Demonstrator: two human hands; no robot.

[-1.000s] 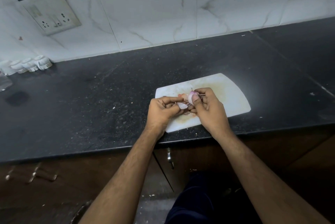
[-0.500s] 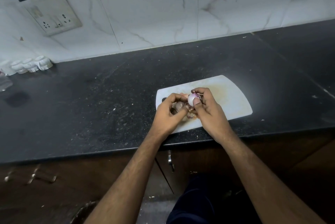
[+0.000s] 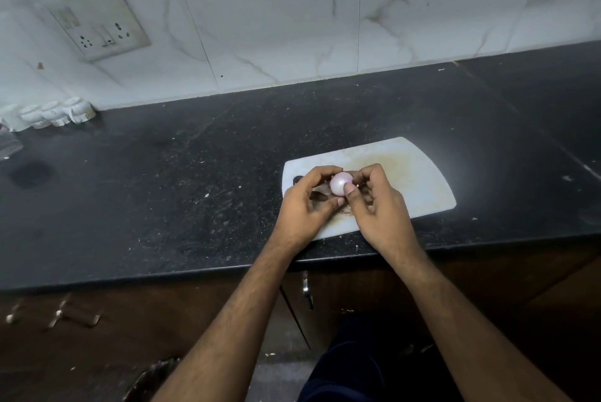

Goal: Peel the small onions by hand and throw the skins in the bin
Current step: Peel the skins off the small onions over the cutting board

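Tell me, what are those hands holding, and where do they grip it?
A small peeled onion. The right hand pinches its right side, thumb on the near face; the left hand curls fingers round its left side, above the board.

Both hands (image 3: 338,203) pinch pale peeled onion (image 3: 340,184) over cutting board (image 3: 419,180)

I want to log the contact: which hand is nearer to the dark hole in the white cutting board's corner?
Left. The left hand lies beside the dark hole in the white cutting board, while the right hand sits farther right, beyond the small peeled pinkish onion.
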